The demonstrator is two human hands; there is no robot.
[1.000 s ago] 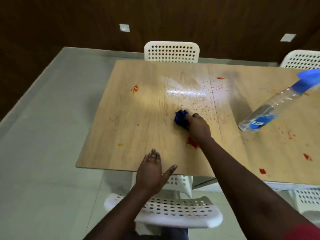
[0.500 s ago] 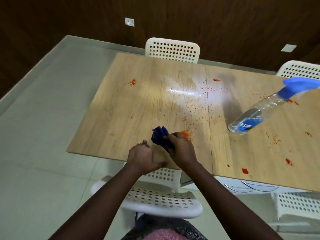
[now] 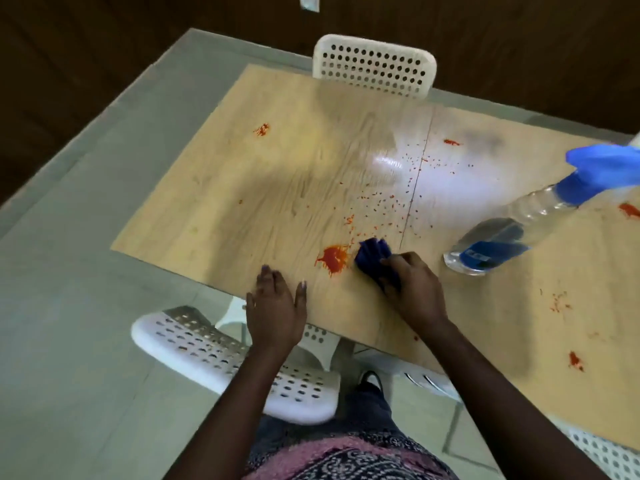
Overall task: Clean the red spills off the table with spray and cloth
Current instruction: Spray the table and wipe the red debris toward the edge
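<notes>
While we lean over the near edge of the desk, a white perforated chair sits tucked partly under that edge, right below our left hand. Left hand lies flat at the near edge, fingers straight and together, thumb out, holding nothing. Right hand is just beyond it to the right, fingers curled round the bunched blue cloth, pressing it on the desk. Cloth sits just beside the big red splat, on its right; can't tell if they touch. Between the two hands: bare wood. Left of the splat, open desk out to the left edge, only faint specks.

Past the cloth, a fan of small red droplets runs up to the seam in the desktop. Spray bottle, clear with blue trigger head, stands on the desk right of the seam, well clear of the right hand. More red spots: near right, by the bottle neck, far left, far centre. Second perforated chair stands at the far edge.
</notes>
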